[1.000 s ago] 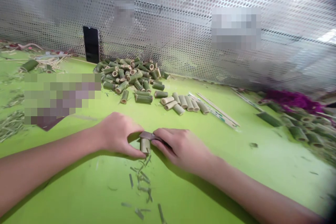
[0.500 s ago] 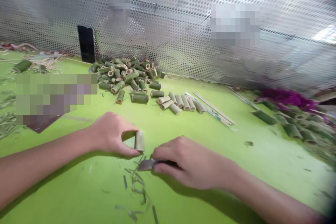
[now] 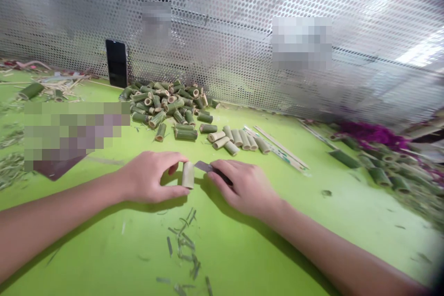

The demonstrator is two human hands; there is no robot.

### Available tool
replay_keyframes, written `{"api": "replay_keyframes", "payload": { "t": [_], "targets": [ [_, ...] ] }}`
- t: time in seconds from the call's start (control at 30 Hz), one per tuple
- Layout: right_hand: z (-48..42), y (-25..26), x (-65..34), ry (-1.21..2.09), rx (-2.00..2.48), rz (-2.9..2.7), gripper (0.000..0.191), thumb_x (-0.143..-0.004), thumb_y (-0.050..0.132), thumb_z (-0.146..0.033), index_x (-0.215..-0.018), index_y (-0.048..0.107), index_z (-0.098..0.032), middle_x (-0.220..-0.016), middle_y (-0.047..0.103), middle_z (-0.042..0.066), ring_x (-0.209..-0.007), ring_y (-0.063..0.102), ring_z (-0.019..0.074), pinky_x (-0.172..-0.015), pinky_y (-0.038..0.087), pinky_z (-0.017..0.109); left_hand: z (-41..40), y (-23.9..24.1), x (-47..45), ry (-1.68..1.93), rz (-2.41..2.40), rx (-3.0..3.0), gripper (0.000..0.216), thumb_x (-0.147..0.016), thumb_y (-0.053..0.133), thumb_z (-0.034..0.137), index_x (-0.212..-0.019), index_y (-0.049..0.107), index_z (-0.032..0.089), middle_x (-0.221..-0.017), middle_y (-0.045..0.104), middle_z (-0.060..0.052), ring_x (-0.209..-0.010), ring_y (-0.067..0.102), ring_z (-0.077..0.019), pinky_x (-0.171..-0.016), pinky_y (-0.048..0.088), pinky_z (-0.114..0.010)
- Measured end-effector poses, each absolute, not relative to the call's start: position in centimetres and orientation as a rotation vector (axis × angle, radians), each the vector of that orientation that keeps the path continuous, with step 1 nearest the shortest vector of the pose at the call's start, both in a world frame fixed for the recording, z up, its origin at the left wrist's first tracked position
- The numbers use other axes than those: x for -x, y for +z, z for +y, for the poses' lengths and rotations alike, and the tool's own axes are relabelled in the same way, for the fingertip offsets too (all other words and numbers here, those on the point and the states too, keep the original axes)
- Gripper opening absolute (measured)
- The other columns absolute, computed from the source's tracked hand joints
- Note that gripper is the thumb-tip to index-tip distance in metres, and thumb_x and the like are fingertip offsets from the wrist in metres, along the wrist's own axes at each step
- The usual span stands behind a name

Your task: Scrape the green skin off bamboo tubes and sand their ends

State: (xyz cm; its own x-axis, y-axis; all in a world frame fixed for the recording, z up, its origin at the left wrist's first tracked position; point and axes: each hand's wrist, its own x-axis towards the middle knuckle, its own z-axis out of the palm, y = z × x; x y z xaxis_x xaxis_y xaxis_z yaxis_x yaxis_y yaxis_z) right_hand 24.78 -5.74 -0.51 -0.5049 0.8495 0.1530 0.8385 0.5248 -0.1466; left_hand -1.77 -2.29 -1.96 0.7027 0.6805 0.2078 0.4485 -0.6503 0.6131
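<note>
Between thumb and fingers, my left hand [image 3: 152, 178] grips a short, pale, peeled bamboo tube [image 3: 188, 175] by its ends, held nearly upright above the green table. My right hand [image 3: 243, 185] is closed around the dark handle of a knife [image 3: 204, 166]. Its short blade points left, just right of the tube and apart from it. Thin green bamboo shavings [image 3: 187, 240] lie scattered below both hands. Beyond them, several peeled bamboo tubes [image 3: 243, 139] lie side by side.
A heap of green bamboo tubes [image 3: 169, 101] sits at the back, with a phone [image 3: 117, 64] propped against the perforated metal panel [image 3: 236, 46]. Thin sticks [image 3: 280, 148] lie right of centre. Larger bamboo pieces [image 3: 381, 173] and purple fluffy material [image 3: 374, 135] are at the right.
My right hand has moved the knife up and away from me, from beside the shavings to the tube's upper right. My left hand still holds the tube, now slightly higher.
</note>
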Motion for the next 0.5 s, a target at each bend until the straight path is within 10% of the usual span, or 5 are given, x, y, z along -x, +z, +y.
{"api": "replay_keyframes", "payload": {
  "t": [0.23,0.5],
  "targets": [
    [-5.2,-0.5,-24.1,0.151,1.589,-2.613,0.041,-0.109,0.032,-0.041,-0.099,0.065,-0.018,-0.084,0.073,0.006,-0.069,0.063,0.0179,-0.063,0.039,0.029,-2.3,-1.9,2.1,0.638,0.886,-2.114,0.053,-0.09,0.061,0.031,-0.142,0.051,0.022,-0.069,0.054,0.006,-0.052,0.049,-0.0118,-0.047,0.035,-0.022],
    [-5.2,-0.4,-24.1,0.244,1.598,-2.63,0.036,-0.109,0.034,-0.04,-0.104,0.063,-0.019,-0.09,0.072,0.006,-0.074,0.064,0.0196,-0.065,0.041,0.031,-1.3,-2.5,2.5,0.752,0.86,-2.076,0.053,-0.085,0.043,0.011,-0.128,0.068,0.028,-0.109,0.073,-0.003,-0.08,0.065,-0.0169,-0.068,0.053,-0.028]
  ]
}}
